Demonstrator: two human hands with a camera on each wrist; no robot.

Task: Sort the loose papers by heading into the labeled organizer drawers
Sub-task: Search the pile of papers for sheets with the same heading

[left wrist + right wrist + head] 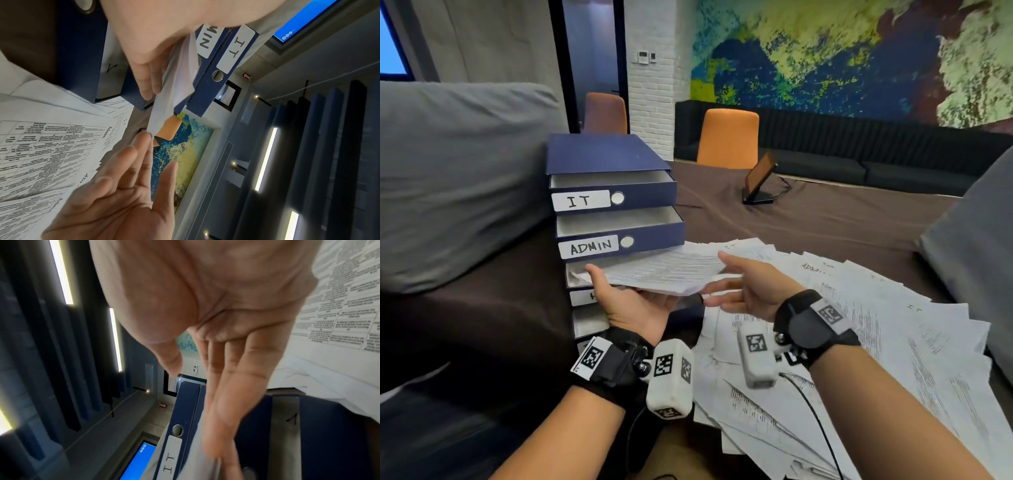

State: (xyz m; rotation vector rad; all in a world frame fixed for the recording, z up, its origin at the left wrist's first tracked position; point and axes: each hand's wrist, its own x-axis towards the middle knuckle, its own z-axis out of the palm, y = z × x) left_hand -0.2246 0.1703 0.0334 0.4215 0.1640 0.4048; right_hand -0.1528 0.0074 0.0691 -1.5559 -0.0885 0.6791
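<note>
A blue organizer (602, 154) stands at the table's left with its drawers pulled out. The top drawer (643, 195) is labelled IT, the second (654, 236) ADMIN. A stack of printed papers (661, 270) lies half inside the third drawer (577, 275), whose label is mostly hidden. My left hand (633, 305) lies palm up under the stack with straight fingers (148, 78), thumb by its left corner. My right hand (739, 284) is flat and open, fingertips (146, 136) at the stack's right edge. Loose papers (859, 325) headed IT and Admin fan across the table to the right.
Grey cushions sit at the left (448, 171) and right (979, 240) of the brown-covered table (825, 219). A tablet on a stand (760, 185) is farther back. Orange chairs (727, 137) and a dark sofa stand behind the table.
</note>
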